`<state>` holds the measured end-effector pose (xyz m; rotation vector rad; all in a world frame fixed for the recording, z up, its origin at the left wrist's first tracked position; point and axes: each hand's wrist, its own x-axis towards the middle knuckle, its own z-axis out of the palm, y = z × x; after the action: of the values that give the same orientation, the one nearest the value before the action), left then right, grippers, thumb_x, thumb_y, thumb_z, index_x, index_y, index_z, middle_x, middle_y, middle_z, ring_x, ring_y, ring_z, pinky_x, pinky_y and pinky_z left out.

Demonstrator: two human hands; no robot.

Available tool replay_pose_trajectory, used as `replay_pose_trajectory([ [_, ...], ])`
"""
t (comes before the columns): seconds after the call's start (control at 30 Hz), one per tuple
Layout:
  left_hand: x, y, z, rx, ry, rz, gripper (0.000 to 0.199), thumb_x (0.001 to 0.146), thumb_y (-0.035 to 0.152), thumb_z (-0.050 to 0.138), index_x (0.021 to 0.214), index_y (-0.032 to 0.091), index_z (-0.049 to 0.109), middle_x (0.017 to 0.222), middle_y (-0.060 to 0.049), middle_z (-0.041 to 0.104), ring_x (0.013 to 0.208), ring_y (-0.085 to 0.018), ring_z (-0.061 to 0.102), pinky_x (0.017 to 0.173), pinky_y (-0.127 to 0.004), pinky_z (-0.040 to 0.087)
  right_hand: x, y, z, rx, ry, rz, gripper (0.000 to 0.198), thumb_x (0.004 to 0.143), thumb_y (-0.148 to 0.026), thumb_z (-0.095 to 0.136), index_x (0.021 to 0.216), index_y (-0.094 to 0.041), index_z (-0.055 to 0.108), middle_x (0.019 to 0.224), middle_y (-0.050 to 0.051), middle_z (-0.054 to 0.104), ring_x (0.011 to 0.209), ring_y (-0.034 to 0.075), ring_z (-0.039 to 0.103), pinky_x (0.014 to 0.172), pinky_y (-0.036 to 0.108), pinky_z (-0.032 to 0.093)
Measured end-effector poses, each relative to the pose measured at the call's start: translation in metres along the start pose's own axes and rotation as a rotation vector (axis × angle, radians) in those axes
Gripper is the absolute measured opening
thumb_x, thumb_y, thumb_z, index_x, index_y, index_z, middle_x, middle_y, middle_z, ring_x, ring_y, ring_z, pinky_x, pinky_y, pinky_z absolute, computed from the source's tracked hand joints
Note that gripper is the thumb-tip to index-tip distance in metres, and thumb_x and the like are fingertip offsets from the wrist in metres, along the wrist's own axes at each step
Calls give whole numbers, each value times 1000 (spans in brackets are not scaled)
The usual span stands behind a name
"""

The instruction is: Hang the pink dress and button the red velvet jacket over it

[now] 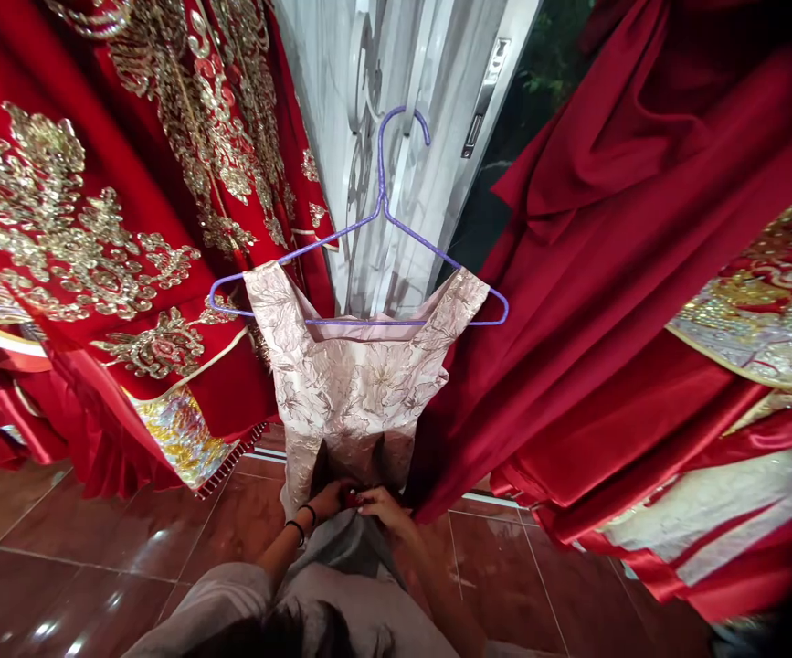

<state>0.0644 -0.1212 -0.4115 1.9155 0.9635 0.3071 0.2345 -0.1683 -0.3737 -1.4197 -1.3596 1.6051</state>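
Note:
A pale pink dress (pixel 368 384) with a raised floral pattern and wide shoulder straps hangs in front of me on a purple hanger (pixel 382 174). My left hand (pixel 331 501), with two dark bands on its wrist, is closed low in front of the dress. Close beside it, my right hand (pixel 382 505) has its fingers bent inward and pinched. Between the fingertips of both hands shows a small red thing (pixel 353 499), too small to name. Shadow hides part of the dress just above my hands.
Red garments with gold embroidery (pixel 149 256) hang at the left. More red cloth (pixel 574 274) hangs at the right. Behind the hanger stands a whitish door (pixel 396 73) with a metal latch plate (pixel 484 96). Reddish-brown tiles (pixel 94 585) cover the floor.

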Motion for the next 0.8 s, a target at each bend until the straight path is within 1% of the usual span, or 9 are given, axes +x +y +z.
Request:
replay_pose_trajectory([
  [0.07, 2, 8, -10, -6, -63, 13, 22, 94, 36, 61, 94, 16, 67, 96, -2, 67, 88, -18, 65, 77, -30, 56, 3, 0, -10, 48, -12, 3, 9, 56, -23, 69, 60, -16, 67, 60, -2, 57, 63, 17, 54, 74, 33, 46],
  [0.2, 8, 31, -37, -6, -76, 27, 27, 88, 37, 67, 80, 11, 64, 75, 0, 63, 67, -12, 60, 63, -25, 51, 8, -9, -19, 130, 9, -9, 23, 53, -24, 66, 74, -17, 71, 73, 2, 67, 74, 21, 60, 81, 37, 48],
  [0.27, 11, 47, -54, 9, 30, 27, 28, 88, 36, 64, 73, 12, 62, 67, 0, 60, 60, -11, 54, 58, -24, 46, 10, -21, -19, 157, 50, -40, 32, 56, -27, 65, 86, -17, 71, 86, 4, 70, 85, 22, 63, 87, 38, 49],
  [0.37, 11, 78, -85, 30, 242, 56, 32, 92, 37, 50, 77, 13, 65, 72, -5, 66, 65, -15, 55, 64, -26, 44, 9, -56, -18, 188, 111, -129, 53, 66, -34, 66, 117, -20, 64, 126, 8, 64, 113, 22, 60, 103, 36, 44],
  [0.47, -1, 114, -118, 70, 376, 119, 31, 93, 38, 50, 86, 15, 69, 88, -8, 72, 81, -20, 63, 78, -30, 46, -2, -108, -20, -32, 102, -322, 75, 66, -31, 75, 137, -21, 53, 147, 10, 50, 132, 23, 49, 114, 36, 35],
  [0.53, -15, 139, -137, 116, 432, 165, 26, 91, 40, 57, 93, 18, 72, 98, -9, 74, 91, -22, 65, 85, -31, 47, -14, -144, -24, -313, 154, -432, 56, 75, -24, 69, 130, -18, 60, 136, 13, 59, 126, 25, 54, 112, 40, 37],
  [0.6, -29, 162, -153, 172, 531, 263, 25, 90, 41, 60, 97, 20, 73, 101, -9, 75, 94, -23, 68, 86, -31, 49, -24, -176, -28, -490, 199, -482, 32, 87, -18, 54, 115, -16, 69, 114, 12, 71, 107, 23, 64, 102, 40, 44],
  [0.67, -41, 183, -167, 193, 669, 391, 27, 92, 41, 59, 97, 20, 74, 100, -8, 76, 92, -22, 70, 85, -30, 51, -32, -203, -32, -507, 211, -548, 29, 91, -18, 46, 106, -15, 71, 100, 10, 73, 94, 20, 66, 93, 37, 48],
  [0.8, -57, 215, -186, 57, 832, 494, 28, 88, 43, 64, 91, 16, 71, 85, -5, 74, 76, -17, 66, 73, -26, 52, -39, -241, -38, -301, 243, -733, 27, 93, -34, 50, 103, -16, 68, 102, 8, 71, 96, 19, 64, 92, 33, 49],
])
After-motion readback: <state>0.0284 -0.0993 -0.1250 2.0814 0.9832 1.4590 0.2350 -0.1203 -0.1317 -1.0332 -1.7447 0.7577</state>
